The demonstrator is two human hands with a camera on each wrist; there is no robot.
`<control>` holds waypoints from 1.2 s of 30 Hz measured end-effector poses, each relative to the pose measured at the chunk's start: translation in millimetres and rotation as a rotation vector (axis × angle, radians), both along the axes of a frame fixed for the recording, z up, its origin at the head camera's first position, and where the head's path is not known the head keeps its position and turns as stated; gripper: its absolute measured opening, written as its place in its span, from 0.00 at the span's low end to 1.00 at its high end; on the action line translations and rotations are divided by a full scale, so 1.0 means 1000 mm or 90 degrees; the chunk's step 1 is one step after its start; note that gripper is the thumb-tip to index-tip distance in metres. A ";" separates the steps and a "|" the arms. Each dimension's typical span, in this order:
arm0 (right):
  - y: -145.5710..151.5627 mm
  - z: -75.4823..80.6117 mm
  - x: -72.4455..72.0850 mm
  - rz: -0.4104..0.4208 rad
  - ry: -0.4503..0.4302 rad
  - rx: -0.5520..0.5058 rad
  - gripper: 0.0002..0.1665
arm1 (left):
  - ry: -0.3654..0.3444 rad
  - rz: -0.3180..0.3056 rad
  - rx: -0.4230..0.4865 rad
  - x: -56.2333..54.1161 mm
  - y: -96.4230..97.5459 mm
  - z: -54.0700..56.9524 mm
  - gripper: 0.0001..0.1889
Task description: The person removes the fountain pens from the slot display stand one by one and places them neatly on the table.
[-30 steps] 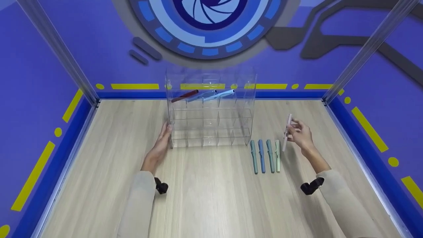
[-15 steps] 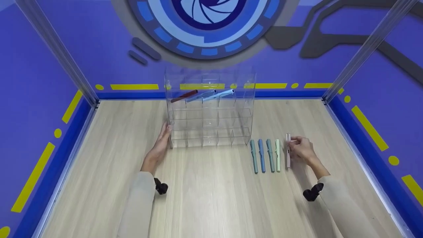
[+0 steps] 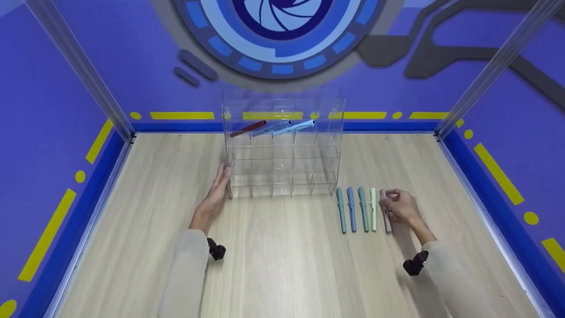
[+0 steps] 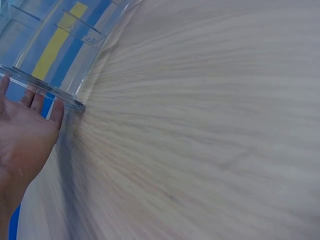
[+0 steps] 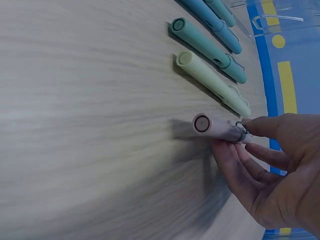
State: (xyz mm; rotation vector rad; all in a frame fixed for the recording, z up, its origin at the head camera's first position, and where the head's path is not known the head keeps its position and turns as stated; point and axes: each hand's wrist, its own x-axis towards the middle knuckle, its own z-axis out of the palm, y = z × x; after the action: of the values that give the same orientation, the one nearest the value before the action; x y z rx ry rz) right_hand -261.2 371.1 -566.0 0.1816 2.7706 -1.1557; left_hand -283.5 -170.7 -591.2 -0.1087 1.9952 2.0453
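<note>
My right hand (image 3: 402, 206) pinches a pale pink pen (image 5: 215, 127) between thumb and fingers, its barrel end pointing toward me, at the right end of a row of pens. To its left lie a light green pen (image 3: 373, 212), a green pen (image 3: 363, 211), a blue pen (image 3: 352, 211) and a teal pen (image 3: 341, 212), side by side. My left hand (image 3: 215, 192) rests with straight fingers against the left side of a clear acrylic display rack (image 3: 282, 191). In its upper part sit a dark red pen (image 3: 248, 128), a blue pen (image 3: 270, 129) and a light blue pen (image 3: 295, 127).
The rack stands on a wooden table (image 3: 273, 265) near the back wall (image 3: 176, 95), its lower compartments divided by clear panels. Blue side walls and metal corner posts (image 3: 494, 66) enclose the table. A small black camera (image 3: 415, 263) is worn on each wrist.
My right hand has come down and toward me with the pink pen, bringing it beside the light green one and level with the row. The left hand stays at the rack.
</note>
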 end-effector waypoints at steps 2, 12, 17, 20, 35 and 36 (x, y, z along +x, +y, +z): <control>-0.002 0.000 -0.001 -0.003 0.005 0.026 0.28 | -0.005 0.005 0.000 0.001 0.000 0.000 0.41; -0.004 -0.005 0.002 -0.033 0.023 0.118 0.30 | -0.007 0.008 0.007 0.001 0.004 0.000 0.43; -0.004 -0.008 0.002 -0.029 0.027 0.097 0.31 | -0.014 0.011 0.011 0.002 0.003 -0.001 0.44; -0.003 -0.010 0.001 -0.019 0.025 0.063 0.31 | -0.014 0.010 0.010 0.002 0.001 -0.003 0.43; 0.003 0.015 0.000 -0.008 0.090 -0.040 0.21 | -0.001 -0.002 0.036 0.001 0.000 -0.005 0.44; 0.002 0.018 -0.002 -0.004 0.096 -0.049 0.21 | 0.000 -0.002 0.035 0.001 0.000 -0.005 0.45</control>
State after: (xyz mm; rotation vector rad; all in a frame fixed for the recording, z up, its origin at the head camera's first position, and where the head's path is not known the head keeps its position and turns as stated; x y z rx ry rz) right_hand -262.8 373.1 -548.1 0.0980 2.8494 -1.3270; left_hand -282.8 -170.7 -596.4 -0.0939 1.9362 2.0954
